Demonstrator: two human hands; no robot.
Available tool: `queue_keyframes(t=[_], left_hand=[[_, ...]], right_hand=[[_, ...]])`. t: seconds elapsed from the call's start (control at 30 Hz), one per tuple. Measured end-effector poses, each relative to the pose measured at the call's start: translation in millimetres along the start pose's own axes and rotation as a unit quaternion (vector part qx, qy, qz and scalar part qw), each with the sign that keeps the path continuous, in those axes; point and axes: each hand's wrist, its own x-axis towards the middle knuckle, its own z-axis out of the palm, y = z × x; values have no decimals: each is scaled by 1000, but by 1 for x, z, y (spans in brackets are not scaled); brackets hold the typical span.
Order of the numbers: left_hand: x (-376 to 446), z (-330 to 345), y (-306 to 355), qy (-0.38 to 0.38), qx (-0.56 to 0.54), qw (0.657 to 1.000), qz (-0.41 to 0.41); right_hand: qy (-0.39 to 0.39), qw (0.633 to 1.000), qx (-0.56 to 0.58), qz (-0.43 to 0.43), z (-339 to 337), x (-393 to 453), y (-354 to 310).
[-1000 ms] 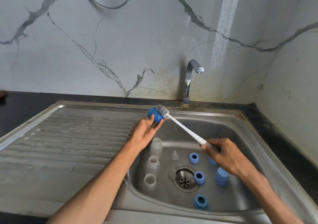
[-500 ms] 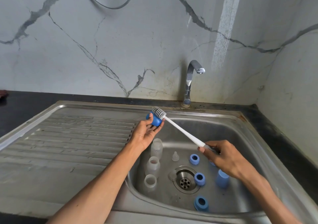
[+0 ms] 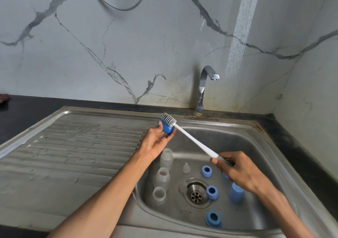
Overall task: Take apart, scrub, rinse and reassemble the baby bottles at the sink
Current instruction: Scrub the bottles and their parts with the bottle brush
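Left hand (image 3: 157, 140) pinches blue cap (image 3: 166, 127) above sink (image 3: 256, 142), steadying it; right hand (image 3: 237, 170) grips brush (image 3: 192, 139) handle, bristles on cap for scrubbing.

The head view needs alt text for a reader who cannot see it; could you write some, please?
Over a steel sink, the left hand holds a blue bottle cap while the right hand scrubs it with a white bottle brush. Clear bottles, a teat and blue collars lie in the basin.

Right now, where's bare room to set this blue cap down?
The ribbed drainboard left of the basin is bare. Basin floor is crowded: clear bottles left of the drain, blue rings right. A bare patch lies under the tap.
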Motion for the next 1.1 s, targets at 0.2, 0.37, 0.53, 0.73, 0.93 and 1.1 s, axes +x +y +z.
queue_keyframes(t=[0.2, 0.37, 0.53, 0.73, 0.93, 1.1], left_hand=[[-1, 0, 10, 54, 20, 998, 35], [1, -3, 9, 41, 9, 999, 24], [-5, 7, -4, -2, 12, 1000, -7], [2, 0, 6, 30, 1, 999, 34], [-2, 3, -1, 0, -21, 1000, 5], [-4, 5, 6, 11, 2, 1000, 18]], right_hand=[[-43, 999, 10, 10, 0, -1, -3], [-23, 1000, -1, 18, -5, -2, -4], [-15, 999, 28, 24, -3, -2, -7], [-69, 993, 63, 72, -11, -4, -7], [-24, 997, 43, 54, -5, -3, -8], [-55, 994, 67, 68, -4, -4, -11]])
